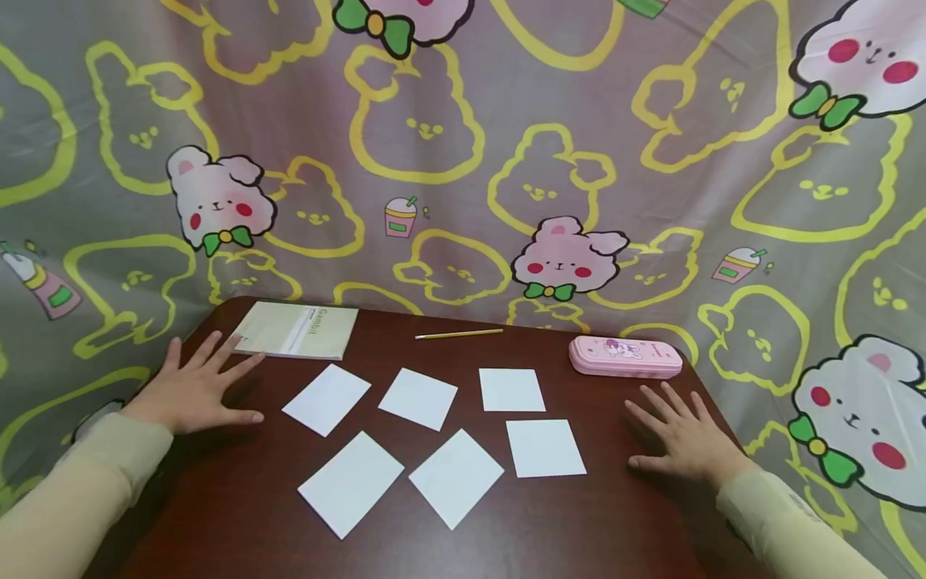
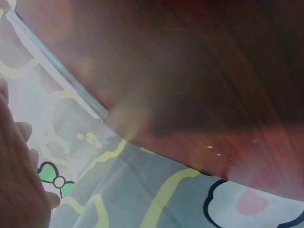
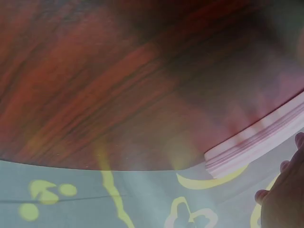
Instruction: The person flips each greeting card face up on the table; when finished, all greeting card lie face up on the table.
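My left hand (image 1: pixel 195 392) is at the table's left side with its fingers spread, nothing in its grasp. Just beyond its fingertips lies a cream notebook (image 1: pixel 278 328) with "Gambit" on the cover. On the right, my right hand (image 1: pixel 686 434) also has its fingers spread and holds nothing; a pink pencil case (image 1: pixel 625 358) sits just past it. Between the hands, several white square cards lie apart in two loose rows, among them a back-left card (image 1: pixel 327 400), a front-left card (image 1: pixel 350 485) and a right card (image 1: pixel 546 448). Both wrist views catch a hand's edge over the table.
A yellow pencil (image 1: pixel 459 334) lies at the back of the dark brown table (image 1: pixel 579 531). Behind and around the table hangs a grey curtain (image 1: pixel 463 104) printed with rabbits and yellow outlines, meeting the table's edges.
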`<action>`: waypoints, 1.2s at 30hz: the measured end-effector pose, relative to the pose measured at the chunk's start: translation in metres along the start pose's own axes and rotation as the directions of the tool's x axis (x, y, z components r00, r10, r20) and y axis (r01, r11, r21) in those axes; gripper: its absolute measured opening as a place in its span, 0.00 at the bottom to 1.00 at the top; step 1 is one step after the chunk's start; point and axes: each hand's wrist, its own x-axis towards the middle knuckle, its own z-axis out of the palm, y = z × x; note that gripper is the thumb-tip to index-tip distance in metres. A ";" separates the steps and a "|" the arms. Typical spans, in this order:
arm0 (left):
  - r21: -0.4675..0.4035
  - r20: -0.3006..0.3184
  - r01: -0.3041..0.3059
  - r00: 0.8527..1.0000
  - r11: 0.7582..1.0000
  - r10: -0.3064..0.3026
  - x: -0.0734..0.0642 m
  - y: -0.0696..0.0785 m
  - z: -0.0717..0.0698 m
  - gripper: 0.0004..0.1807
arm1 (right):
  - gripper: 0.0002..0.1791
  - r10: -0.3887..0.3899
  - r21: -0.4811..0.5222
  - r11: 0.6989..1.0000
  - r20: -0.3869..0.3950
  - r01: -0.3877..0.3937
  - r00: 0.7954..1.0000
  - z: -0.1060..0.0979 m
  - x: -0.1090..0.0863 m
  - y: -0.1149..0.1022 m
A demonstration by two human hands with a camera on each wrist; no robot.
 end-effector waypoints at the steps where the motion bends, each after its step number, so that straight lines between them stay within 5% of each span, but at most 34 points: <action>1: 0.002 -0.007 0.000 1.000 1.000 0.000 0.001 0.000 -0.002 0.60 | 0.54 0.003 0.005 1.000 0.000 -0.003 1.000 -0.002 0.002 0.000; 8: 0.017 -0.044 -0.021 0.999 1.000 0.021 0.021 0.016 -0.029 0.61 | 0.54 0.012 0.093 0.996 -0.018 -0.010 1.000 -0.013 0.026 -0.004; 18: 0.022 -0.108 -0.152 0.982 0.988 0.154 0.061 0.075 -0.056 0.60 | 0.52 0.073 0.319 0.946 -0.012 -0.065 0.997 -0.033 0.066 -0.032; 28: -0.044 -0.144 -0.278 0.952 0.960 0.269 0.104 0.152 -0.059 0.55 | 0.44 0.114 0.668 0.739 0.000 -0.085 0.993 -0.040 0.095 -0.061; 33: -0.053 -0.109 -0.374 0.924 0.926 0.367 0.119 0.197 -0.051 0.54 | 0.41 0.113 0.760 0.648 -0.022 -0.057 0.993 -0.032 0.104 -0.068; 36: -0.052 -0.078 -0.414 0.909 0.909 0.410 0.126 0.219 -0.042 0.53 | 0.41 0.128 0.818 0.568 0.023 -0.092 0.991 -0.028 0.109 -0.074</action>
